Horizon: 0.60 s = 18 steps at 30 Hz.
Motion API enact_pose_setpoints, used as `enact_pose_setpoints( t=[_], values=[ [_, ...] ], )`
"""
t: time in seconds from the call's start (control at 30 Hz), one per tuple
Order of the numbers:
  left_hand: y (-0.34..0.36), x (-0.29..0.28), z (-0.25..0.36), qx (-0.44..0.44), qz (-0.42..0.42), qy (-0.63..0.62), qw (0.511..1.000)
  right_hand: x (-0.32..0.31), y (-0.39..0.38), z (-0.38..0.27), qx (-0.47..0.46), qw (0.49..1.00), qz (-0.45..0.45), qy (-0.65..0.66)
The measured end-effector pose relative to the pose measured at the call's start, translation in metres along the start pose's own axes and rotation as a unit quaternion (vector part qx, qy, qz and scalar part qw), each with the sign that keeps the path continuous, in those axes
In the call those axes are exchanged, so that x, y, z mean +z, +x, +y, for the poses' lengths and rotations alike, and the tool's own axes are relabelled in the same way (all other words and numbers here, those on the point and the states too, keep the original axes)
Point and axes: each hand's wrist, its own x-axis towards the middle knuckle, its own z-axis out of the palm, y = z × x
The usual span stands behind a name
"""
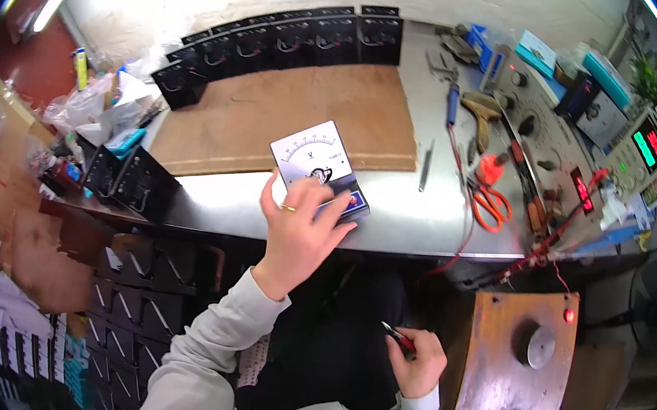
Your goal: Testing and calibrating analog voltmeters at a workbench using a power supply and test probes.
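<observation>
An analog panel meter (312, 153) with a white scale face and a dark lower part rests tilted near the front edge of the metal workbench. My left hand (301, 222) reaches over its lower part, thumb at one side and fingers at the other, gripping it. Round black parts show at the middle of the dial, just beyond my fingertips. Low over my lap, my right hand (417, 362) is closed around small red-handled pliers (401, 340), whose metal tip points up and left. The fingers hide most of the handles.
A brown board (298, 112) covers the bench behind the meter, with a row of black meter housings (291, 37) along its back. Orange-handled scissors (492, 210), a screwdriver (452, 106) and test equipment (644, 152) stand right. A wooden panel with metal knobs (515, 380) is beside my right arm.
</observation>
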Motion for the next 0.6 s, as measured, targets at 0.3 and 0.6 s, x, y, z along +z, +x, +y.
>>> enact_pose_setpoints(
  t=[0.3,0.6],
  values=[
    [-0.009,0.023,-0.045,-0.254,-0.041,-0.555,0.791,0.001,0.008,-0.032,0.042,0.999,0.013,0.028],
    [-0.012,0.022,-0.035,-0.136,-0.178,-0.56,0.798,0.046,0.068,-0.072,-0.147,0.989,0.016,0.026]
  ],
)
